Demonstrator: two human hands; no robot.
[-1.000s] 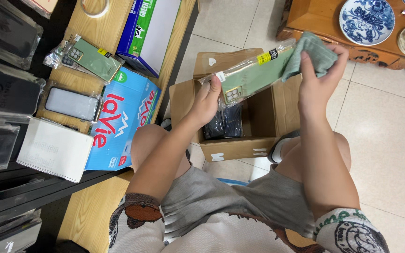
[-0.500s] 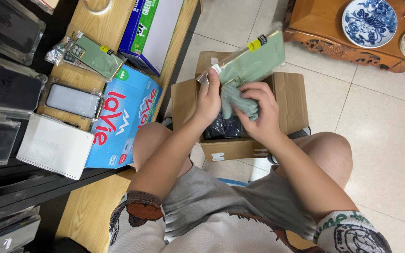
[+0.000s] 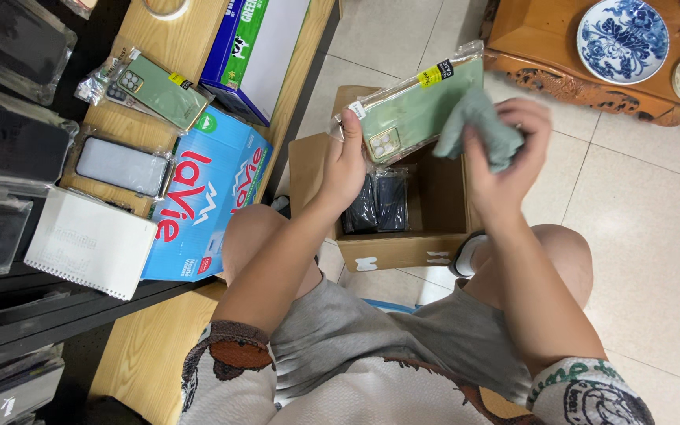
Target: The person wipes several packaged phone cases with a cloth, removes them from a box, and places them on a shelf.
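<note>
My left hand [image 3: 348, 161] grips one end of a pale green phone case in a clear plastic sleeve [image 3: 411, 106], holding it above an open cardboard box [image 3: 403, 250]. My right hand [image 3: 505, 153] is closed on a grey-green cloth [image 3: 478, 126] pressed against the sleeve's other end. Dark packaged phone cases [image 3: 375, 203] lie inside the box, which stands on the tiled floor between my knees.
To the left, a wooden bench holds a green packaged case [image 3: 155, 88], a grey one [image 3: 122, 165], a white spiral notebook [image 3: 88, 242], a blue carton [image 3: 206, 201] and a blue-green box [image 3: 257, 47]. A carved wooden table [image 3: 592, 75] with a blue-white plate [image 3: 622, 39] stands at the upper right.
My right hand has moved with the cloth from the sleeve's far end to its middle and back toward the far end. The sleeve stays over the box in my left hand.
</note>
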